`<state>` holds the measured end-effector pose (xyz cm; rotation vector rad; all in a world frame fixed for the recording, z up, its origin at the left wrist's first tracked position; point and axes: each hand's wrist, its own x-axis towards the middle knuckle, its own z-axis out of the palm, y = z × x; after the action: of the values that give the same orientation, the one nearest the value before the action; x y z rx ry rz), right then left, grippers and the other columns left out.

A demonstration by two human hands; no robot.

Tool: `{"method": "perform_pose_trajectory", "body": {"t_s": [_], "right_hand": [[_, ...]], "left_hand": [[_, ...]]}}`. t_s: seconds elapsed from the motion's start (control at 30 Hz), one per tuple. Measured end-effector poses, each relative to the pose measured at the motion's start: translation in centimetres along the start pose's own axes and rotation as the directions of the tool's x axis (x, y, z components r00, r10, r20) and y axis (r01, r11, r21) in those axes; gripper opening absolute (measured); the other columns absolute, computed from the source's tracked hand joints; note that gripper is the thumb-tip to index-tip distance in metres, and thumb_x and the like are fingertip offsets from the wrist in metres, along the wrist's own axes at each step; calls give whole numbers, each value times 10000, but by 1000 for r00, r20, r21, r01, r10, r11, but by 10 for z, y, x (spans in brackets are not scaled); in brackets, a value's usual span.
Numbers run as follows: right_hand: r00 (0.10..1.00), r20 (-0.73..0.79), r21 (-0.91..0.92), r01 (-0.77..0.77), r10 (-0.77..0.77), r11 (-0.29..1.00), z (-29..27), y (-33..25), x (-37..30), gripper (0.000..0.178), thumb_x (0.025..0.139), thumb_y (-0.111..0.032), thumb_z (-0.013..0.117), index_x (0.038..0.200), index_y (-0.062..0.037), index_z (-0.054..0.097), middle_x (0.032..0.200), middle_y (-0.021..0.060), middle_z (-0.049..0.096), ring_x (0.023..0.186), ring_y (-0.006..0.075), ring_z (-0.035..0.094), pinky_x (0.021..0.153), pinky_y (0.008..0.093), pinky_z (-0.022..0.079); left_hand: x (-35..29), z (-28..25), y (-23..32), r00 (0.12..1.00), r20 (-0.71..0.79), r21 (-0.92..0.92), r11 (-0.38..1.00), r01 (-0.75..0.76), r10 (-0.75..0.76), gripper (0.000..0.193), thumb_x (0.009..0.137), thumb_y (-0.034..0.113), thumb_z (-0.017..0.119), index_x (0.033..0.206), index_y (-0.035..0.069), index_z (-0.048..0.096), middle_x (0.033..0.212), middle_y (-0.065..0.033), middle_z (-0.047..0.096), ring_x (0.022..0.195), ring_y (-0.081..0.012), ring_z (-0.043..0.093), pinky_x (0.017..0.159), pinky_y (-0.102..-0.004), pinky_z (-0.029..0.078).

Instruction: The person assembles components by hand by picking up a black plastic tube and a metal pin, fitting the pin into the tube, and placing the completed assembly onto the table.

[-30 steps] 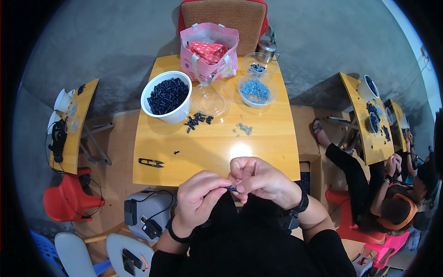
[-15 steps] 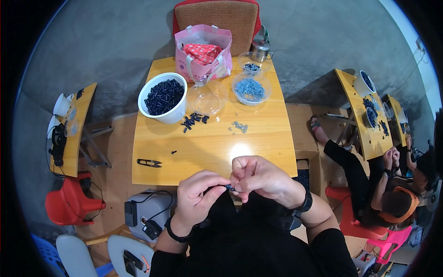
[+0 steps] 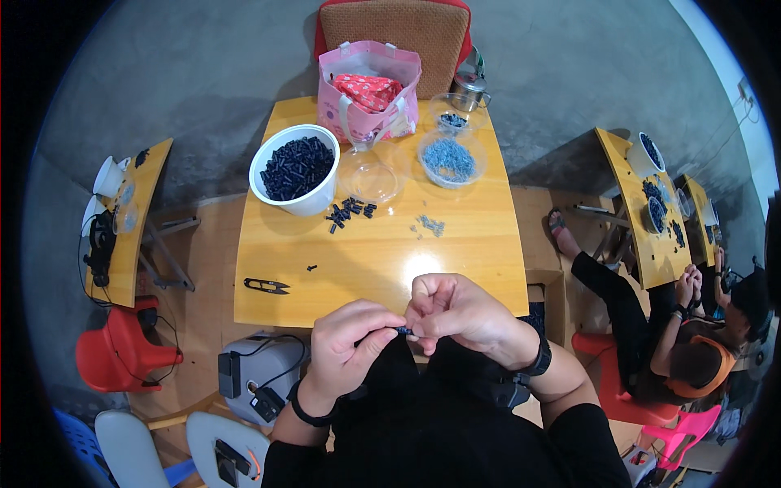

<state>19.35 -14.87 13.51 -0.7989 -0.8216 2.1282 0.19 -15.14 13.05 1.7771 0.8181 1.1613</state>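
A yellow wooden table (image 3: 366,260) carries a round white plastic tub (image 3: 319,200) at ten o'clock from its centre. At six o'clock, by the near edge, the person's left hand (image 3: 348,346) clamps a small dark cylindrical piece (image 3: 402,330) between thumb and forefinger; the right hand (image 3: 468,319) meets its end, its fingers' grip unclear.

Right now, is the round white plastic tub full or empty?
Nearly full: small dark tube-shaped pieces lie heaped inside the round white plastic tub, not far below its rim.

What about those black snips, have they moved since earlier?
No: the black snips lie in the same spot by the left edge of the table.
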Motion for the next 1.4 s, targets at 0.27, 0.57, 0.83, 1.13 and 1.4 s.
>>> {"method": "perform_pose_trajectory", "body": {"t_s": [0.27,0.57,0.83,1.13,1.4], "right_hand": [[997,-76,-12,2,-3,1000,-3,1,2,151,718,37,625,705,-25,488,702,87,588,554,115,577,517,205,480],[991,-133,95,39,-26,995,-7,6,4,211,753,44,639,721,-51,453,724,96,598,601,121,599,553,214,510],[998,-29,114,59,-56,992,-8,12,3,204,773,-23,675,745,-61,476,744,81,613,621,117,607,576,200,507],[991,51,59,124,-127,991,-9,19,4,183,774,-79,691,773,-45,512,724,59,588,603,111,579,582,214,487],[992,84,123,87,-97,989,-17,27,2,326,753,-150,723,999,10,581,811,79,620,639,113,587,600,224,490]], "left_hand": [[4,3,0,997,32,166,984,-70,65,73,721,6,642,791,-11,636,704,-118,602,620,-234,589,571,-278,454],[1,6,-10,997,-39,61,996,63,-60,107,749,-1,647,856,-6,651,745,-108,625,631,-209,604,566,-266,462],[5,-4,-10,993,101,-88,994,62,-53,151,710,22,703,850,-8,655,718,-100,627,618,-190,597,554,-258,449],[1,-2,-10,998,55,-74,997,8,-4,157,670,65,740,820,50,694,735,-49,556,633,-148,542,560,-229,420],[5,9,-13,998,-42,-52,998,-48,46,171,643,79,757,801,56,695,812,-64,549,801,-206,543,672,-283,441]]}}
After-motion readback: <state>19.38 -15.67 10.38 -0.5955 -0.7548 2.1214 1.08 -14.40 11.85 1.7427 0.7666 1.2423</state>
